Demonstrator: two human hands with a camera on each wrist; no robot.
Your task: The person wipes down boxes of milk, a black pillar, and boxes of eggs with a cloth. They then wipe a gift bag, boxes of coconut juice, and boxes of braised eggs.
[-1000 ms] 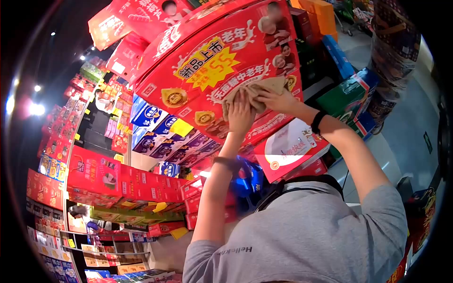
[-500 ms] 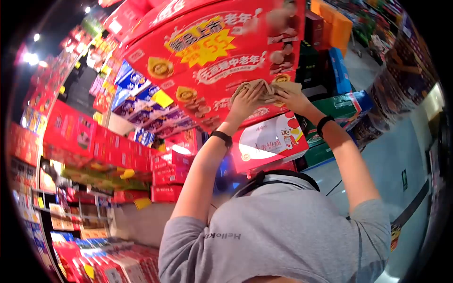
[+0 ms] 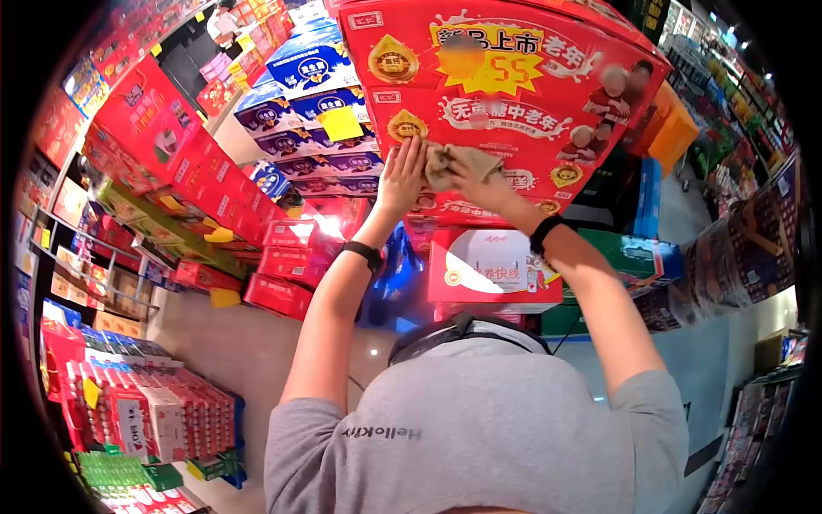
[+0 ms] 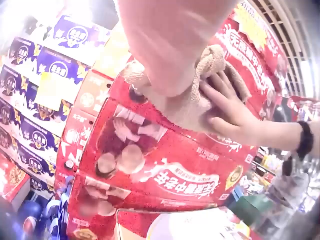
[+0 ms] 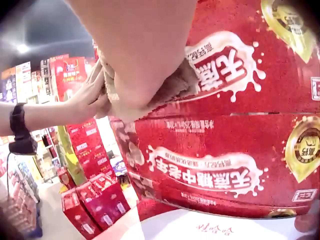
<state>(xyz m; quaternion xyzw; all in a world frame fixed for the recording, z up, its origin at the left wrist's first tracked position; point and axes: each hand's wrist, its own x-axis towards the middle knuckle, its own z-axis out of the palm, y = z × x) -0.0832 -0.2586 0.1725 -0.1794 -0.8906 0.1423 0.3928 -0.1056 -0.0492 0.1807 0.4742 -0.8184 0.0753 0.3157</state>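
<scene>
A shopper or worker in a grey T-shirt (image 3: 479, 420) presses a beige cloth (image 3: 475, 160) against the front of a tall stack of red cartons (image 3: 419, 94) in a crowded store aisle. The left grip (image 3: 402, 182), its fingers straight and close together, lies flat at the cloth's left end, clamped on nothing. Beside it the right grip (image 3: 481, 186) rests on the bunched fabric, fingers extended, with the thumb apart from them in the left wrist view. The cloth sits low on the stack, below a printed yellow starburst marked 55 and white milk-splash lettering.

A black watch-like band (image 3: 365, 254) circles the left wrist, a plain black wristband (image 3: 546, 233) the right. Just below the stack is a red-and-white gift box (image 3: 497, 272) with a large pale oval on its face. To the left rise blue-and-purple cartons (image 3: 312, 141) bearing a yellow note (image 3: 342, 124); to the right are a green box (image 3: 629, 261) and an orange box (image 3: 668, 128). Red-and-white packs (image 3: 201, 428) stand well apart at lower left, across the pale floor (image 3: 257, 334).
</scene>
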